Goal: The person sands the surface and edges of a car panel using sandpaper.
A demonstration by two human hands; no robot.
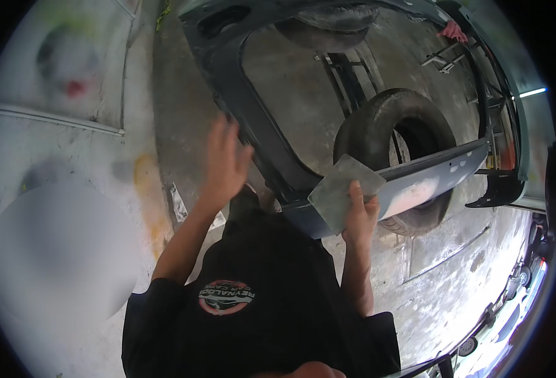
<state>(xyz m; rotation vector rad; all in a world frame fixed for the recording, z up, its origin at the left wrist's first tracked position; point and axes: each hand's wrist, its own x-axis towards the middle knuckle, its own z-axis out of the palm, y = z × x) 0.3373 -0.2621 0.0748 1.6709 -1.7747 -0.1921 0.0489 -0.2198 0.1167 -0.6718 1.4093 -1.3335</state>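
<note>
My right hand (361, 217) holds a flat greenish-grey square sheet (344, 194), with the thumb on its face. Behind and beside the sheet lies a grey car body panel (429, 183) with a pale pinkish patch. My left hand (225, 160) is raised at the left of the dark panel frame (262, 120), fingers spread and slightly blurred, holding nothing. Whether that hand touches the frame I cannot tell.
A tire (369, 120) stands behind the panel, and another tire (334, 25) is at the top. A metal stand (347, 79) is between them. A red cloth (454, 31) hangs at the upper right. A paint-marked wall (63, 157) rises at the left.
</note>
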